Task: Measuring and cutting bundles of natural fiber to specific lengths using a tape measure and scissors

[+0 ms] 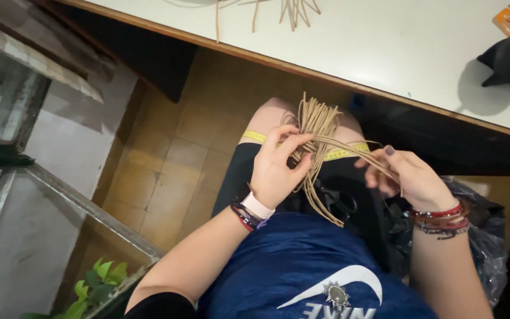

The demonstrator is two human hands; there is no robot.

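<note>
Nearest the camera, at the bottom middle of the frame, a blue shirt (302,266) fills the lap area, its lower part cut off by the edge. Just above it, in the middle, the left hand (275,168) is clenched around a bundle of tan strips (317,139), fingers wrapped over its waist. The bundle's long axis runs roughly up and down the frame: its upper ends fan out toward the table, its lower ends trail down and to the right across the lap. A few strands branch off sideways to the right, where the right hand (411,177) pinches them between fingertips and thumb. So the bundle sits between both hands, touching each. A yellow measuring tape (255,136) lies across the thighs beneath it, partly hidden by the strips. Black scissors (340,204) rest on the dark lap, hard to make out. Farther off, a white table (385,53) crosses the upper frame, with more loose strips (290,12) at the top edge, cut off. A green plant (98,283) shows at lower left.
</note>
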